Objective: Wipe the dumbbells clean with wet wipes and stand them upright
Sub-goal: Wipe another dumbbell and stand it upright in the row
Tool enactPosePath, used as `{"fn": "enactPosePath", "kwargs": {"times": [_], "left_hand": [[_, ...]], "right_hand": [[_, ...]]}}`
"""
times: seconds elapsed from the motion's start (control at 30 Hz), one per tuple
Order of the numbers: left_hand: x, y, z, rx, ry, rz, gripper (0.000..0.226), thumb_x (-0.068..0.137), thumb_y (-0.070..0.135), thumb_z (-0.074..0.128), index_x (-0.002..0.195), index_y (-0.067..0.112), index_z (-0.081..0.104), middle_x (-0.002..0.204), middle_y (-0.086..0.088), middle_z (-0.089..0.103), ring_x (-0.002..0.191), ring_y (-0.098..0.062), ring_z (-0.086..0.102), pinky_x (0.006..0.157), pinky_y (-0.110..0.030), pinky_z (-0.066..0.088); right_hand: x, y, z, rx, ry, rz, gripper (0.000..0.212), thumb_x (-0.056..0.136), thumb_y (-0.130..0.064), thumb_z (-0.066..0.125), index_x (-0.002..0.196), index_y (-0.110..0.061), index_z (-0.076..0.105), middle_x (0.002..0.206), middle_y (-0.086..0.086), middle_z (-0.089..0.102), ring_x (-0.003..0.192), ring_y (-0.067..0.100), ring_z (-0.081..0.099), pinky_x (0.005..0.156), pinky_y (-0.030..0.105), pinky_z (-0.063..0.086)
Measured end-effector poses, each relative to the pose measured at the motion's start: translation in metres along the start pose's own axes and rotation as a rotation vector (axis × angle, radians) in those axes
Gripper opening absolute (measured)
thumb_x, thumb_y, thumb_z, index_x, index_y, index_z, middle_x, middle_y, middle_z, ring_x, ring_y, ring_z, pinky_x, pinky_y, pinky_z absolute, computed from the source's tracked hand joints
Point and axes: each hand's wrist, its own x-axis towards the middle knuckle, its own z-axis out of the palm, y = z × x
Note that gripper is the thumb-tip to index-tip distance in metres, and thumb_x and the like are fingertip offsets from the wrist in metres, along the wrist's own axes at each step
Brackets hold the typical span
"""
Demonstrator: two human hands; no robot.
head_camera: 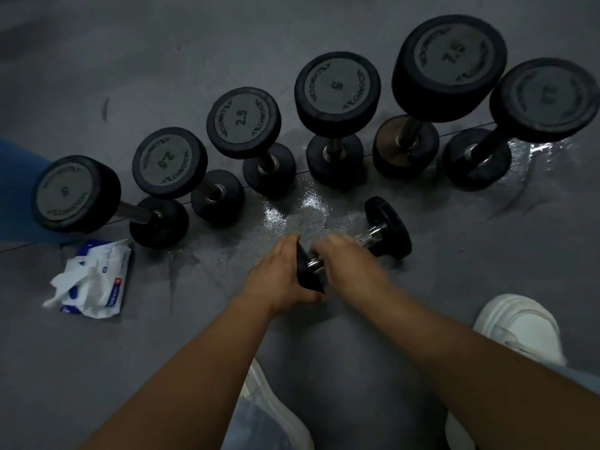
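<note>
The small dumbbell (388, 227) lies on its side on the wet floor (487, 254), just near of the upright row (243, 120). Your left grip (279, 271) clasps its near plate, likely steadying it. Your right grip (344, 254) wraps the chrome handle, and no wipe shows. Bare floor to the right leaves room for standing it, and the wipes pack (97, 277) lies well left.

The grey floor (487, 271) carries six upright dumbbells (337, 89) in a row across the upper frame. A small dumbbell (386, 225) lies on its side at centre, beside a wet patch (289, 209). A wet wipes pack (97, 277) lies lower left. My white shoes (519, 323) stand along the bottom.
</note>
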Motion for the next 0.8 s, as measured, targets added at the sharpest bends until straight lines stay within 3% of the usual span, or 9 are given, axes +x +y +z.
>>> {"fn": "enactPosePath", "kwargs": {"times": [0.1,0.17,0.23,0.27,0.33,0.4,0.47,0.7,0.8], "left_hand": [[0.0,-0.002,0.0,-0.011,-0.009,-0.011,0.131,0.043,0.061,0.088,0.149,0.027,0.018,0.149,0.004,0.034,0.131,-0.024,0.045,0.106,-0.044,0.042],[0.001,-0.002,0.0,-0.013,-0.008,-0.005,0.13,0.044,0.06,0.088,0.148,0.027,0.019,0.148,0.004,0.035,0.13,-0.024,0.047,0.105,-0.044,0.043],[0.002,-0.002,-0.001,-0.004,-0.008,-0.004,0.128,0.045,0.059,0.088,0.148,0.027,0.019,0.147,0.003,0.037,0.129,-0.025,0.048,0.104,-0.044,0.043],[0.002,-0.002,-0.001,-0.004,-0.01,-0.008,0.128,0.045,0.058,0.088,0.148,0.027,0.019,0.147,0.003,0.037,0.128,-0.026,0.048,0.104,-0.044,0.044],[0.002,-0.002,-0.002,-0.008,-0.008,-0.015,0.128,0.044,0.06,0.088,0.148,0.029,0.019,0.148,0.003,0.038,0.128,-0.026,0.049,0.104,-0.044,0.044],[0.0,-0.001,-0.002,-0.01,-0.004,-0.012,0.128,0.045,0.06,0.089,0.148,0.029,0.02,0.148,0.004,0.037,0.128,-0.026,0.049,0.105,-0.044,0.044],[-0.001,0.0,-0.001,-0.002,-0.003,-0.01,0.129,0.045,0.059,0.09,0.149,0.028,0.019,0.15,0.004,0.034,0.129,-0.027,0.048,0.106,-0.045,0.043],[0.0,-0.002,-0.001,-0.007,-0.004,-0.009,0.13,0.044,0.061,0.089,0.149,0.029,0.018,0.151,0.005,0.032,0.133,-0.024,0.045,0.107,-0.045,0.042],[0.0,-0.002,0.001,-0.019,-0.004,-0.005,0.132,0.044,0.061,0.089,0.149,0.029,0.017,0.151,0.005,0.031,0.133,-0.025,0.044,0.108,-0.046,0.041]], "right_hand": [[0.007,0.008,-0.013,0.015,0.166,0.248,0.02,0.084,-0.008,0.053,0.096,-0.019,0.065,0.104,0.006,0.058,0.098,0.028,0.053,0.077,0.037,0.047],[0.004,0.007,-0.009,-0.072,0.011,0.146,0.019,0.084,-0.009,0.052,0.095,-0.014,0.066,0.103,0.009,0.055,0.096,0.029,0.054,0.078,0.037,0.047],[-0.007,-0.001,0.001,0.082,-0.109,0.041,0.018,0.083,-0.007,0.053,0.093,-0.013,0.067,0.099,0.008,0.056,0.09,0.023,0.057,0.078,0.03,0.048],[-0.013,-0.006,0.007,0.248,-0.032,0.107,0.017,0.082,-0.004,0.055,0.089,-0.014,0.067,0.095,0.006,0.057,0.084,0.017,0.057,0.076,0.023,0.047],[-0.023,-0.014,0.017,0.783,0.234,0.557,0.019,0.084,0.003,0.056,0.08,-0.013,0.064,0.088,0.007,0.06,0.071,0.007,0.055,0.064,0.01,0.044],[-0.018,-0.023,0.021,1.563,0.274,1.08,0.022,0.09,0.008,0.048,0.078,-0.007,0.059,0.081,0.012,0.059,0.067,0.01,0.053,0.049,0.011,0.045],[-0.004,-0.019,0.022,1.94,0.322,1.337,0.025,0.092,0.011,0.038,0.075,-0.002,0.053,0.078,0.012,0.052,0.067,0.013,0.05,0.04,0.009,0.043],[-0.01,-0.018,0.007,2.117,0.401,1.273,0.023,0.095,0.01,0.04,0.08,-0.002,0.053,0.083,0.008,0.054,0.078,0.012,0.052,0.049,0.01,0.049],[-0.001,-0.004,0.01,2.108,0.418,1.399,0.022,0.094,0.01,0.044,0.075,0.002,0.051,0.08,0.01,0.053,0.073,0.013,0.053,0.044,0.011,0.048]]}}
